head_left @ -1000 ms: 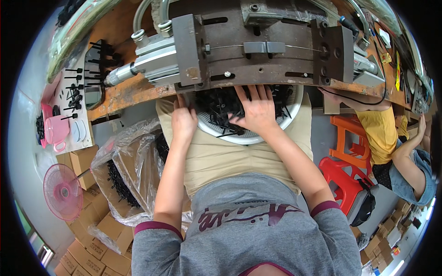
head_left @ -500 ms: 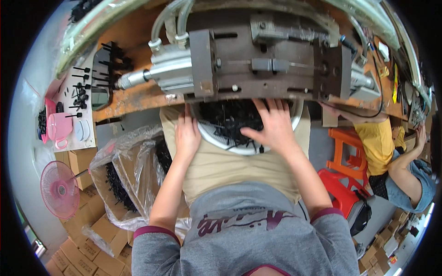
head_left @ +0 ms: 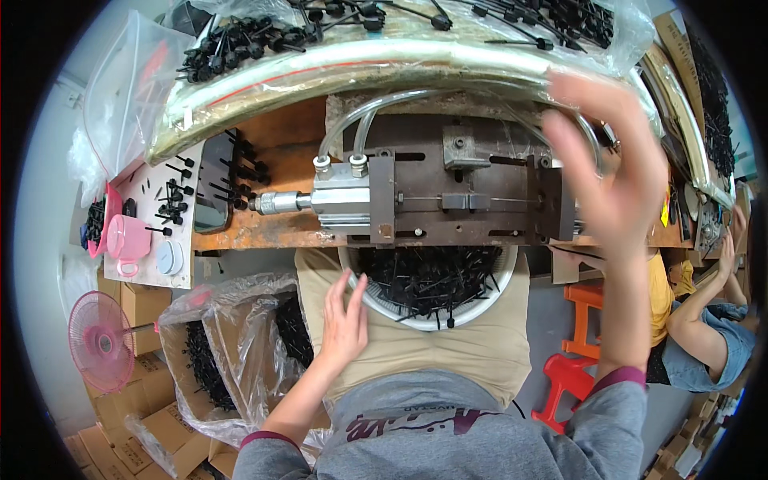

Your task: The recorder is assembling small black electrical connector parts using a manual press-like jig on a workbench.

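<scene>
Where left fingers [head_left: 338,294] end, basin [head_left: 418,322] (white) begins.

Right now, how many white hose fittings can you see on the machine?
2: the left fitting and the right fitting, both on the silver cylinder at the left end of the machine. Others may be hidden behind your raised right hand.

Left of my left hand [head_left: 344,324] I see a pale wall [head_left: 50,232] and pink fan [head_left: 101,342]; below my right hand [head_left: 616,168], an orange stool [head_left: 582,314], a red stool [head_left: 566,386] and grey floor [head_left: 542,324].
</scene>
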### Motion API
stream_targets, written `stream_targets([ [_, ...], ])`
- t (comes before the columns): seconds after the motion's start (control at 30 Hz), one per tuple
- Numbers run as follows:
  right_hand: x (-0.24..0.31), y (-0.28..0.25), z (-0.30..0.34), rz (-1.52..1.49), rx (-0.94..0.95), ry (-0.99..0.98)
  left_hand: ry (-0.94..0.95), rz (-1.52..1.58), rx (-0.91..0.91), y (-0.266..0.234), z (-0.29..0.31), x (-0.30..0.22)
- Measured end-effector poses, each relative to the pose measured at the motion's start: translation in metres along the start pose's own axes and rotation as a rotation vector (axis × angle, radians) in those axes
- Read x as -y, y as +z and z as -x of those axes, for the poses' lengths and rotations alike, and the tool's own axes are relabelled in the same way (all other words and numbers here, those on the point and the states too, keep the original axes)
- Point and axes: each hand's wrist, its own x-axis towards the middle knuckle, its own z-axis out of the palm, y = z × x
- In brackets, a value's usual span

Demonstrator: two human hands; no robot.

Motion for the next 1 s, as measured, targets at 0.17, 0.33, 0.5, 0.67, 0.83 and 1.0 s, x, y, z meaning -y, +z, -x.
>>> stream_targets([
  [0.17, -0.068, 0.000, -0.102, 0.027, 0.602, 0.420, 0.157, 0.057, 0.076, -0.018, 0.013, -0.005],
  [0.33, -0.118, 0.034, -0.138, 0.414, 0.919, 0.329, 0.178, 0.099, -0.003, -0.025, 0.006, -0.015],
  [0.5, -0.111, 0.047, -0.159, 0.353, 0.990, 0.453, 0.238, 0.105, -0.040, -0.026, -0.002, -0.019],
  [0.67, -0.112, 0.052, -0.142, 0.441, 0.893, 0.287, 0.254, 0.106, -0.082, -0.033, -0.004, -0.020],
  [0.83, -0.101, 0.044, -0.138, 0.440, 0.961, 0.240, 0.282, 0.128, -0.111, -0.034, -0.008, -0.023],
  [1.0, -0.087, 0.034, -0.140, 0.382, 0.944, 0.175, 0.309, 0.184, -0.144, -0.034, -0.018, -0.034],
])
